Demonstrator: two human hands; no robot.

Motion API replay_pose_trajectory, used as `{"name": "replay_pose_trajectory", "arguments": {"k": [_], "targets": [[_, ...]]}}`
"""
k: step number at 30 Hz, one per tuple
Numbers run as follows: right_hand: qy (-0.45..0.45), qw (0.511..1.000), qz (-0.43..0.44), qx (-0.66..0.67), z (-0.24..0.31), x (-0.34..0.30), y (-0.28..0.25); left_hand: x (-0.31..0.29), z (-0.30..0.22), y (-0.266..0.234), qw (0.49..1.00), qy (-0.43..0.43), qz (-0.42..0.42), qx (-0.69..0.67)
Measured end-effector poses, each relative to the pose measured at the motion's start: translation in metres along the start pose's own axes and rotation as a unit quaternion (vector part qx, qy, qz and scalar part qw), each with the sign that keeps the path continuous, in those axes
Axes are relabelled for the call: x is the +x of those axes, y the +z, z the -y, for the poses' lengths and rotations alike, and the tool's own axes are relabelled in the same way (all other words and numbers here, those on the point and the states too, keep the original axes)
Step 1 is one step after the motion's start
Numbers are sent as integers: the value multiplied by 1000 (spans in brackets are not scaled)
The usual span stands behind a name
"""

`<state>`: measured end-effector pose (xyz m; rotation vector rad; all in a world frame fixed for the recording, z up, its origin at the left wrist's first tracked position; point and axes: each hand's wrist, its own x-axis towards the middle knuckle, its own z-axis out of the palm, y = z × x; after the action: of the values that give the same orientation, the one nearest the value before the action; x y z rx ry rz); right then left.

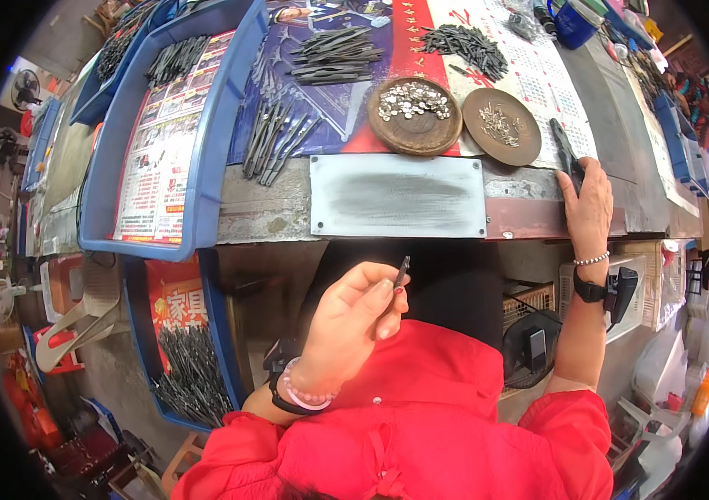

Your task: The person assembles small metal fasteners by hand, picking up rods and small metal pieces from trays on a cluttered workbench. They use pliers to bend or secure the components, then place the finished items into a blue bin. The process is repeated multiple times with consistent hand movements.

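My left hand [359,312] is closed above my lap, just short of the table's front edge. Between its thumb and fingers is a small dark metal piece [404,265], its tip pointing up. At the right of the table, my right hand [590,200] has its fingers round the near end of a long black hand tool [566,148]; its exact kind is unclear. Close to that tool sits a brown dish [475,108] of small brass-coloured pins [500,127]. Left of it, a round wooden dish [413,143] holds shiny silver bits [411,100].
A smudged white plate [396,225] is fixed along the front edge. Dark metal strips lie in one pile [334,57] and a nearer bunch [275,142]; shorter pieces [467,52] are heaped right. Blue trays stand left on the table [209,167] and below [139,333].
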<state>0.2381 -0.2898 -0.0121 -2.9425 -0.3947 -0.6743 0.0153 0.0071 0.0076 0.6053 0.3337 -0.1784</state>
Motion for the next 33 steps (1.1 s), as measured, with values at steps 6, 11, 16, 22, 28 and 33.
{"name": "replay_pose_trajectory", "arguments": {"k": [6, 11, 16, 22, 28, 33], "targets": [[177, 877, 4, 446, 4, -12, -23, 3, -1, 2, 1000, -22, 4, 0], [151, 481, 133, 853, 25, -45, -53, 10, 1, 4, 999, -38, -3, 15], [95, 494, 210, 838, 64, -65, -65, 15, 2, 6, 999, -29, 15, 29], [-68, 702, 309, 638, 92, -71, -77, 14, 2, 4, 998, -15, 18, 51], [-218, 829, 291, 425, 113, -81, -85, 9, -2, 2, 998, -8, 7, 69], [-266, 846, 322, 332, 115, -82, -92, 8, -5, 0, 996, 1, -10, 83]]}}
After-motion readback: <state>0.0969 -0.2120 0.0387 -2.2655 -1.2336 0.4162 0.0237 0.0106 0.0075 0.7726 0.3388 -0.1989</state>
